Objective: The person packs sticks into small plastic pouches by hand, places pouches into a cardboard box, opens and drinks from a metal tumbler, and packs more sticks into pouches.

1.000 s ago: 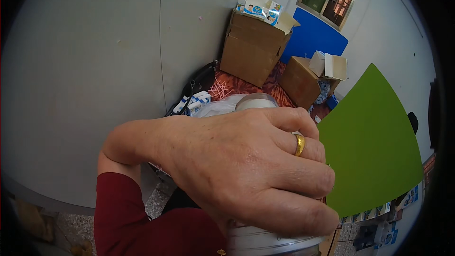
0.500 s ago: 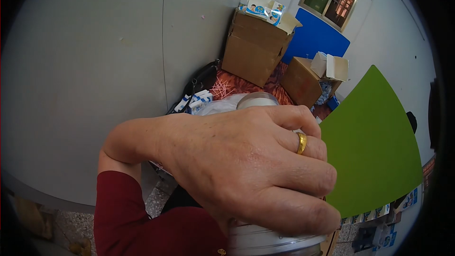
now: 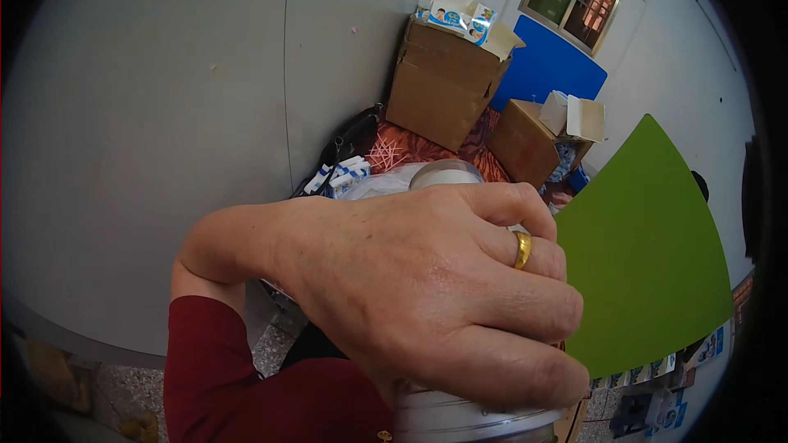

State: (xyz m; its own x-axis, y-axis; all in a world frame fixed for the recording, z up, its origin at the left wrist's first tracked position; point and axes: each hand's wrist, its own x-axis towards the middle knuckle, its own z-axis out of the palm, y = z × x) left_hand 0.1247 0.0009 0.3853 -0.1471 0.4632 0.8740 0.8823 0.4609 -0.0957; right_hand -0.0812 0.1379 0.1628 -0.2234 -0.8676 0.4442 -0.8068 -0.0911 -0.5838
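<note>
My left hand (image 3: 435,287) fills the middle of the view, its back towards me. A gold ring (image 3: 523,250) sits on one of its fingers. The fingers are bent and closed around something mostly hidden behind them. Below the hand shows a whitish, banded round object (image 3: 484,417), close to the fingers. Past the knuckles at the top appears a clear rounded rim with white inside (image 3: 447,173); I cannot tell whether both belong to one container. A dark red sleeve (image 3: 209,361) covers the upper arm. My right hand is out of view.
A grey panel (image 3: 148,131) stands at left. Behind are cardboard boxes (image 3: 443,82), a smaller open box (image 3: 525,139), pink sticks (image 3: 384,152), blue-and-white packs (image 3: 345,176) and a black bag (image 3: 355,133). A green board (image 3: 648,254) stands right, a blue board (image 3: 550,66) farther back.
My left hand stays in the same grip and place. The background has shifted very slightly to the right.
</note>
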